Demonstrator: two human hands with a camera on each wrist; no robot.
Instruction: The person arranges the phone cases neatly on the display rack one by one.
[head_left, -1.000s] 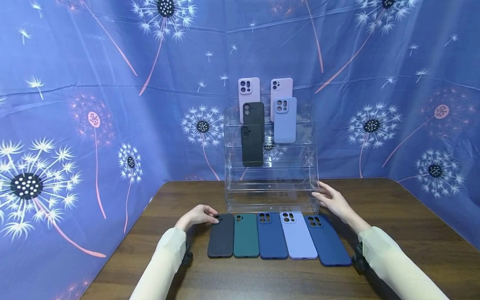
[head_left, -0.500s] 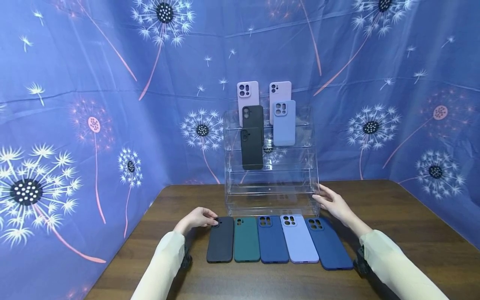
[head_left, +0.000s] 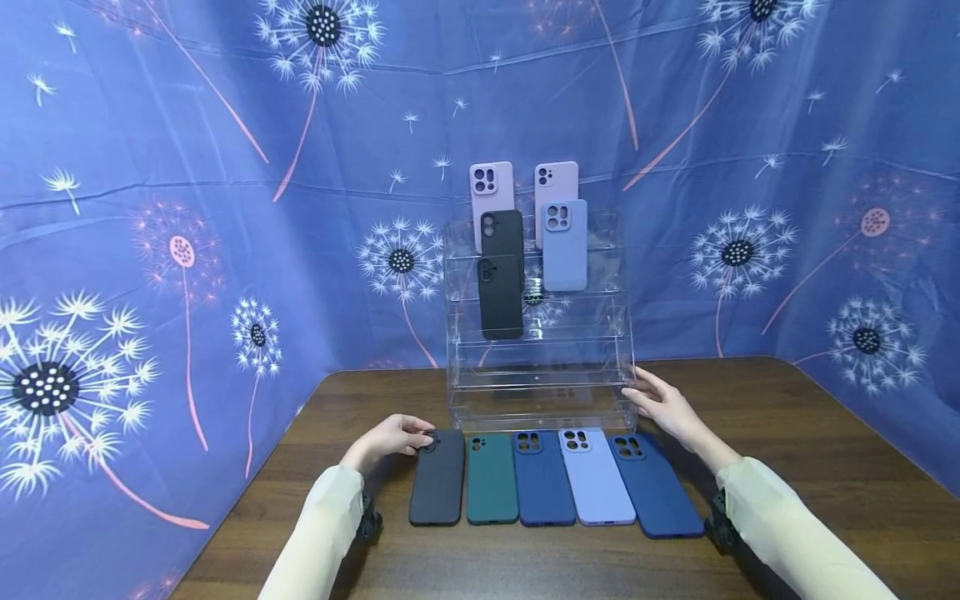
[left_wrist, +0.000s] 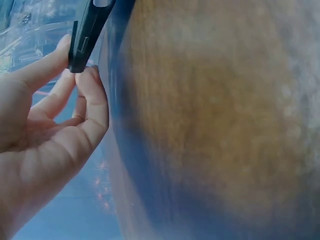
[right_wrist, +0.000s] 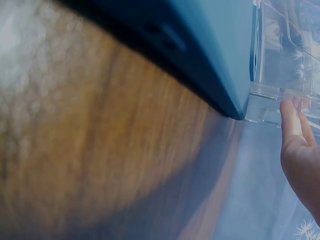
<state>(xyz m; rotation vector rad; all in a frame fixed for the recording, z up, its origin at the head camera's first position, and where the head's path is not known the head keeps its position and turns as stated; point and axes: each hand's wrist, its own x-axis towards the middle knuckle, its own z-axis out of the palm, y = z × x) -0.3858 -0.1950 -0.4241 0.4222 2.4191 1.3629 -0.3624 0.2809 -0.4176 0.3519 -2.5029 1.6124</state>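
My left hand (head_left: 390, 437) pinches the upper left edge of a black phone case (head_left: 437, 483) between thumb and fingers. In the left wrist view, the fingertips (left_wrist: 90, 75) meet at the corner of that case (left_wrist: 87, 37). To its right lie a green phone case (head_left: 492, 483), a dark blue one (head_left: 545, 483), a light lavender-blue one (head_left: 600, 483) and another dark blue one (head_left: 660, 492), slightly slanted. My right hand (head_left: 667, 408) touches the right side of the clear acrylic display stand (head_left: 540, 400), its fingers fairly straight in the right wrist view.
On the stand's upper tiers stand a pale pink case (head_left: 491, 196), another pink case (head_left: 557, 175), a light blue case (head_left: 565, 258) and two black cases, the lower black case (head_left: 501, 304) in front. A blue dandelion-print cloth (head_left: 300, 250) hangs behind the wooden table (head_left: 750, 400).
The black case in my left hand has shifted slightly left, widening the gap to the green case. My right hand stays at the stand. The head view has shifted a little.
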